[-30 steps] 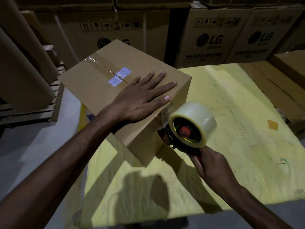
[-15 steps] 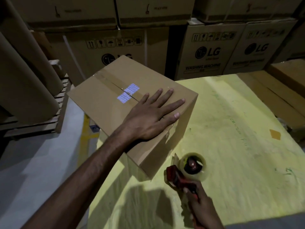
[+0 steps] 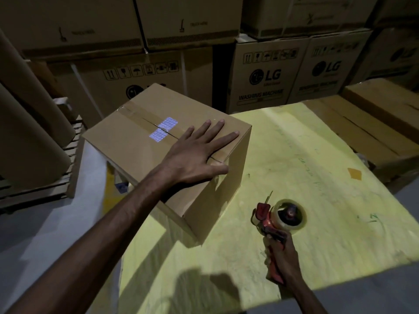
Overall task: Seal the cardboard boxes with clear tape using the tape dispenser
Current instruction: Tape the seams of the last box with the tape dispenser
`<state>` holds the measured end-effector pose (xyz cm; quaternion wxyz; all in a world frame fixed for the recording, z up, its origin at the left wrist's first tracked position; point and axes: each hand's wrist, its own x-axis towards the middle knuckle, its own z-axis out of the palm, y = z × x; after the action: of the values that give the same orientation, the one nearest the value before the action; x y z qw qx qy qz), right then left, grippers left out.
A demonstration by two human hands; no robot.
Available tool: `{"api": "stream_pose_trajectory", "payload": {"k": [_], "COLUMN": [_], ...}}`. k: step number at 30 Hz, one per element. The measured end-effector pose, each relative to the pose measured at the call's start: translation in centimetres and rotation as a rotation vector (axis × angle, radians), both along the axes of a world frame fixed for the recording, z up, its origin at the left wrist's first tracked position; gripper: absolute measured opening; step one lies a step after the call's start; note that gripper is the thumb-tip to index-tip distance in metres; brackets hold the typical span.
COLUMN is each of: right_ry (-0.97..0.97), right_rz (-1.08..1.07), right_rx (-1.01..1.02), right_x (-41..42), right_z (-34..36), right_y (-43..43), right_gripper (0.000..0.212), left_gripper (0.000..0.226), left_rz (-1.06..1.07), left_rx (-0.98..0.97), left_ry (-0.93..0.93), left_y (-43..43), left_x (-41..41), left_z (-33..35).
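A brown cardboard box (image 3: 127, 141) stands on the yellow-covered table (image 3: 306, 168), its top seam taped, with a pale patterned patch at the middle. My left hand (image 3: 199, 155) lies flat on the box top near its right corner, fingers straight and spread. To the right of the box, a red tape dispenser (image 3: 280, 219) with a clear tape roll rests on the yellow surface. My right hand (image 3: 282, 257) grips its red handle.
Large LG washing-machine cartons (image 3: 265, 75) are stacked behind the table. Flat cardboard pieces (image 3: 362, 130) lie at the right edge. Big brown paper rolls (image 3: 27, 123) lean over a wooden pallet (image 3: 68, 155) at the left. Grey floor shows at the lower left.
The dispenser came away from the box's front face and down onto the yellow surface, my right hand still gripping it. My left hand stayed flat on the box top.
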<state>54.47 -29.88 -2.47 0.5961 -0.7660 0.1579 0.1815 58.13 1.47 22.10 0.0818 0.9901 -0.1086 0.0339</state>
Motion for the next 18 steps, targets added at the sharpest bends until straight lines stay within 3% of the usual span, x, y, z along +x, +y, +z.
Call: {"api": "stream_pose_trajectory", "payload": {"k": [3, 6, 10, 12, 15, 18], "right_ry": [-0.066, -0.374, -1.098, -1.336, -1.502, -1.534], "right_rz": [-0.145, -0.343, 0.081, 0.324, 0.608, 0.802], "right_rx": [-0.433, -0.433, -0.280, -0.269, -0.343, -0.391], "right_x": [-0.5, -1.0, 3.2, 6.6, 10.7, 13.5], "right_z": [1.2, 6.6, 13.9, 16.9, 20.1, 21.6], "right_y": [0.1, 1.9, 5.3, 7.6, 10.9, 13.1], "right_gripper": [0.052, 0.078, 0.099, 0.107, 0.126, 0.137], "left_gripper": [0.085, 0.076, 0.056, 0.054, 0.053, 0.056], "left_rz": [0.000, 0.011, -0.025, -0.038, -0.061, -0.073], "left_rx": [0.013, -0.017, -0.097, -0.108, -0.102, -0.119], "left_ry": [0.003, 0.009, 0.027, 0.035, 0.031, 0.016], "left_y": [0.1, 0.0, 0.1, 0.5, 0.6, 0.9], "left_x": [0.2, -0.1, -0.3, 0.0, 0.3, 0.5], "left_z": [0.0, 0.0, 0.3, 0.3, 0.2, 0.0]}}
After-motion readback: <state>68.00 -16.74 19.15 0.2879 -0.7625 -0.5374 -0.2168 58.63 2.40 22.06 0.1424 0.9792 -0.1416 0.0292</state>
